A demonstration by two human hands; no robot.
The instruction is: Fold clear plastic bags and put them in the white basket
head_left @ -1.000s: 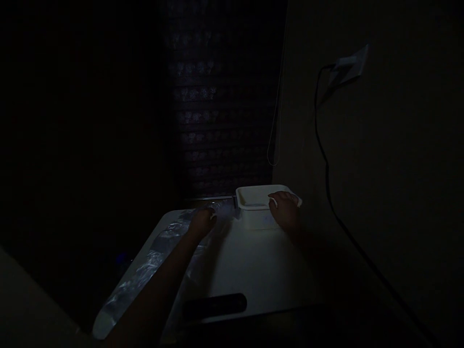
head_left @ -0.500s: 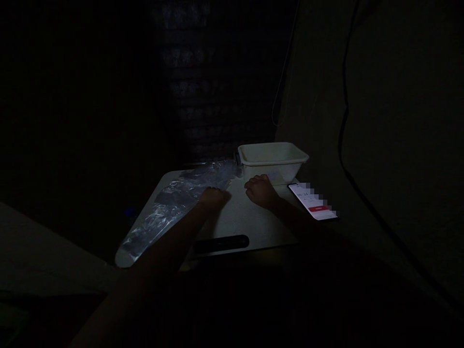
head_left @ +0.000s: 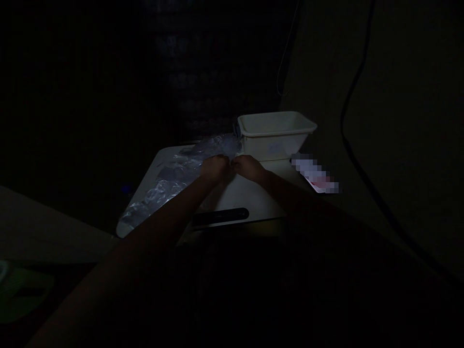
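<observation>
- Curled fingers on both hands meet almost knuckle to knuckle, the left hand point(head_left: 215, 168) and the right hand point(head_left: 250, 168) just above the board; it is too dark to tell whether they pinch anything between them.
- Crumpled clear plastic point(head_left: 166, 189) lies nearest the grip: it spreads along the left side of the board, passes behind the left hand and bunches up beside the tub. Whether it is a bag or a loose sheet cannot be made out.
- If an edge is pinched there, most of the plastic lies to the left of the grip, so a sharp pull could, I judge, drag the whole film askew or tear it where it is thin.
- Poor light makes a missed edge likely, as the film barely shows against the white board point(head_left: 237, 195).
- Just beyond the right hand stands the white tub point(head_left: 266, 147), upright, with the bunched plastic close against its left side; film caught there might tug the tub out of place.
- Right of the tub lies a lit phone point(head_left: 314, 175), near the right forearm; a wide outward sweep could knock it.
- Farther right, a dark cord point(head_left: 343, 128) hangs along the wall, well apart from both hands.
</observation>
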